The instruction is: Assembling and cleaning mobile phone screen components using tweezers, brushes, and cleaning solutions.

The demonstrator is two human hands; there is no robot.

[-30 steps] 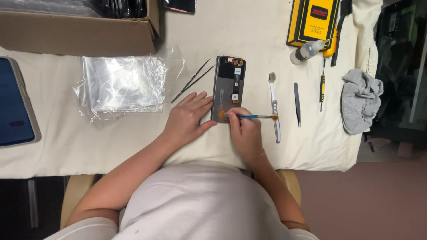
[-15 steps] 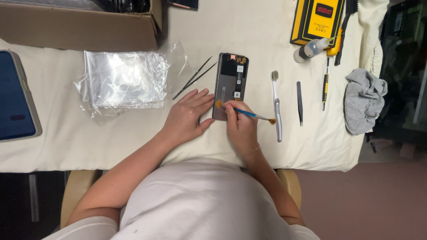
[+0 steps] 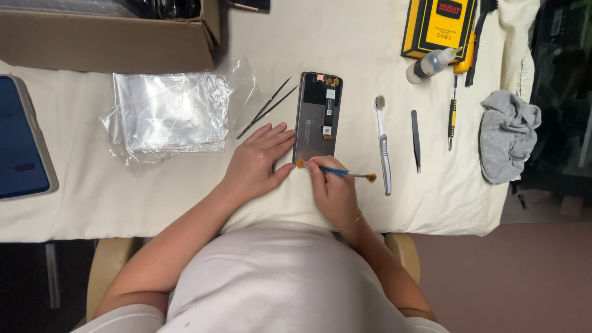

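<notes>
An opened smartphone lies back-up on the cream cloth, its dark inner plate and small orange connectors showing. My left hand rests flat beside the phone's lower left edge, fingers spread and touching it. My right hand grips a thin blue-handled brush with orange bristles at both ends; one bristled tip presses at the phone's bottom left corner.
Long black tweezers lie left of the phone, a toothbrush, dark tweezers and a screwdriver right of it. Clear plastic bags, a cardboard box, a blue tablet, a yellow tool case, a small bottle, a grey rag.
The brush tip has slid down and left from the phone's lower middle to its bottom left corner. My left hand has stayed beside the phone.
</notes>
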